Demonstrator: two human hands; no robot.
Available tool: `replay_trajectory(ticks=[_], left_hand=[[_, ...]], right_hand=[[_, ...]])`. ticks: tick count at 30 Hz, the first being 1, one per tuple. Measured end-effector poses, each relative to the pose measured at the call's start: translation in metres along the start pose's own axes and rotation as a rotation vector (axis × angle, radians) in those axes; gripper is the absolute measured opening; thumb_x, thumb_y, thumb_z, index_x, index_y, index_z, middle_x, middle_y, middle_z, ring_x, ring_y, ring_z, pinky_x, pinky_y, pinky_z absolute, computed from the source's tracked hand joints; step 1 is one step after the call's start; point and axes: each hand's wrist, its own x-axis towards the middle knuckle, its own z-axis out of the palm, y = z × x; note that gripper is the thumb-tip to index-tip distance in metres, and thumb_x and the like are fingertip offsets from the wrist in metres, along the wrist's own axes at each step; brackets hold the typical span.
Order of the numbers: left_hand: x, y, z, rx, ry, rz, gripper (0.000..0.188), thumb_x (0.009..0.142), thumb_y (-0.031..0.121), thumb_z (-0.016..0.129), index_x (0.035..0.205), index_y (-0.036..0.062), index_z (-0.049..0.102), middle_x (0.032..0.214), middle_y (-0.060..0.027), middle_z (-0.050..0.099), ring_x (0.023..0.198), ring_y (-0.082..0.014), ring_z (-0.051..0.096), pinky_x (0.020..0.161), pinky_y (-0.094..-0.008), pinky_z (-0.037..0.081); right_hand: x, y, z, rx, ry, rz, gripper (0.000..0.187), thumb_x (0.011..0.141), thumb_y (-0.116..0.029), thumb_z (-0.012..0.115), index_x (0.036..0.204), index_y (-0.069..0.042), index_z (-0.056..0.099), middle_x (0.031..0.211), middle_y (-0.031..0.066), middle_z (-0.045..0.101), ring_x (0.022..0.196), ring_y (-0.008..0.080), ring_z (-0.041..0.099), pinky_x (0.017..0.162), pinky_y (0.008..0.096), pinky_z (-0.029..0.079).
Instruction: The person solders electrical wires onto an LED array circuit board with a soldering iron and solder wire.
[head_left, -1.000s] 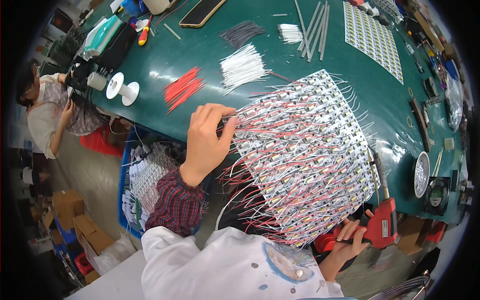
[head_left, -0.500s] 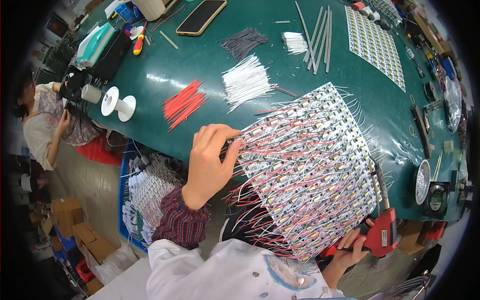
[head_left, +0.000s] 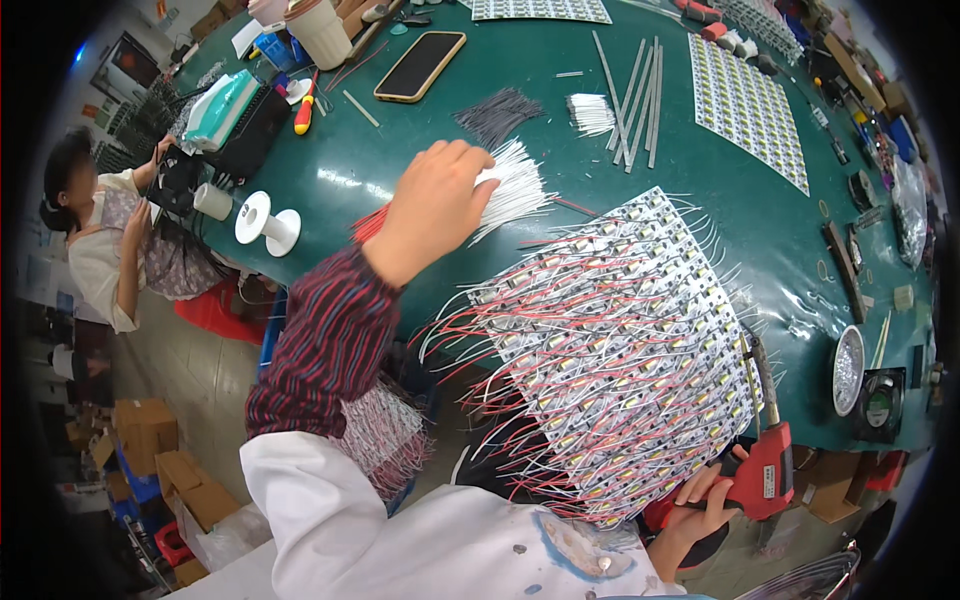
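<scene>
My left hand [head_left: 432, 205] reaches over the pile of short white wires [head_left: 518, 190], its thumb and index finger apart at the pile's left side. Some of its fingertips are hidden. Partly behind that wrist lies a pile of red wires [head_left: 369, 224]. At the lower right my right hand [head_left: 703, 505] grips a red soldering gun [head_left: 768, 475], whose metal tip points up along the board's right edge. Between my hands a sheet of small white circuit boards [head_left: 640, 330] rests tilted at the table edge, with many red and white wires sticking out from it.
On the green table [head_left: 620, 215] lie black wires [head_left: 497, 115], grey strips [head_left: 640, 100], a phone [head_left: 421, 66], an empty spool [head_left: 268, 225] and another board sheet [head_left: 750, 110]. A metal bowl [head_left: 847, 370] stands right. Wired sheets [head_left: 385, 440] sit below the left arm. A co-worker [head_left: 120, 230] sits left.
My left hand has left the sheet's upper left edge and moved up to the white wires. The sheet's left wires now hang free. My right hand keeps hold of the soldering gun.
</scene>
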Motion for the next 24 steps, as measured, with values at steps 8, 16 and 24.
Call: replay_trajectory(ticks=[8,16,24], left_hand=[[0.021,-0.008,0.036,0.202,-0.174,-0.035,0.013,0.076,0.008,0.058,0.088,0.0049,0.059,0.083,-0.0109,0.058,0.084,-0.0283,0.052,0.074,-0.0371,0.039],[0.022,-0.013,0.045,0.178,-0.159,-0.025,0.009,0.076,0.001,0.054,0.084,0.0026,0.057,0.082,-0.0132,0.056,0.083,-0.0312,0.050,0.074,-0.0397,0.039],[0.023,-0.009,0.035,0.149,-0.114,-0.025,0.006,0.076,0.008,0.057,0.079,0.0030,0.055,0.080,-0.0121,0.057,0.080,-0.0299,0.052,0.069,-0.0407,0.039]], right_hand=[[-0.007,-0.002,-0.004,0.028,-0.014,0.013,0.044,0.089,-0.017,0.050,0.120,0.007,0.031,0.052,0.0026,0.035,0.038,0.0095,0.031,0.035,0.0219,0.029],[-0.005,-0.007,-0.002,0.055,-0.043,0.025,0.042,0.087,-0.012,0.048,0.118,0.009,0.031,0.054,0.0040,0.036,0.039,0.0110,0.032,0.035,0.0224,0.031],[-0.004,-0.006,-0.003,0.083,-0.044,0.035,0.041,0.087,-0.012,0.048,0.118,0.010,0.031,0.054,0.0042,0.036,0.039,0.0115,0.033,0.035,0.0229,0.032]])
